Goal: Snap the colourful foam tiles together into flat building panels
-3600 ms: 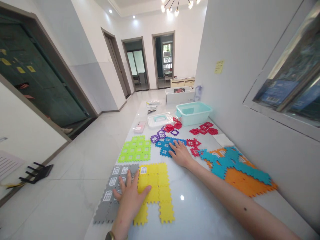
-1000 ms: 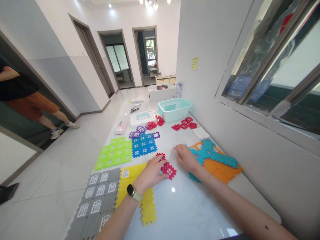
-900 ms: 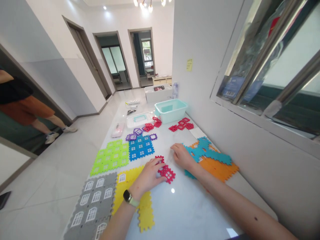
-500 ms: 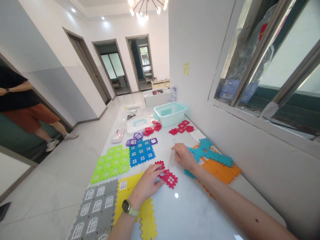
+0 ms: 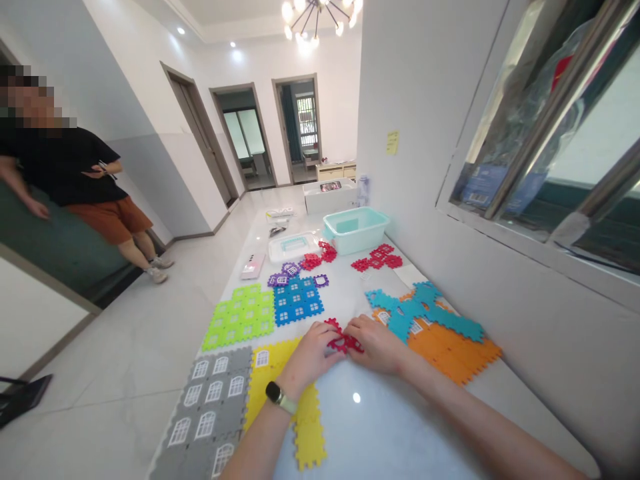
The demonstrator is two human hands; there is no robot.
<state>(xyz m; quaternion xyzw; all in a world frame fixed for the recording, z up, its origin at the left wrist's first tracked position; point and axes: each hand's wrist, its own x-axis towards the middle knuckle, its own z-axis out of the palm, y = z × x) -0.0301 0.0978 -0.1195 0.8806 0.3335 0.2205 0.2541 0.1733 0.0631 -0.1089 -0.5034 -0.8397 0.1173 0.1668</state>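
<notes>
Red interlocking tiles are between my two hands near the middle of the table, partly covered by the fingers. My left hand, with a watch on its wrist, grips them from the left. From the right, my right hand has its fingers closed on the same pieces. Under and beside my left forearm lie joined yellow tiles and a grey tile panel with white windows. Right of my right hand, teal tiles overlap an orange panel.
Green tiles and a blue panel lie left of centre, with purple pieces behind. Loose red tiles lie before a mint tub. A pink phone is near the left edge. A person stands at left.
My right hand has come left and down from beside the teal tiles onto the red tiles. My left hand stays on them. The camera view has shifted left.
</notes>
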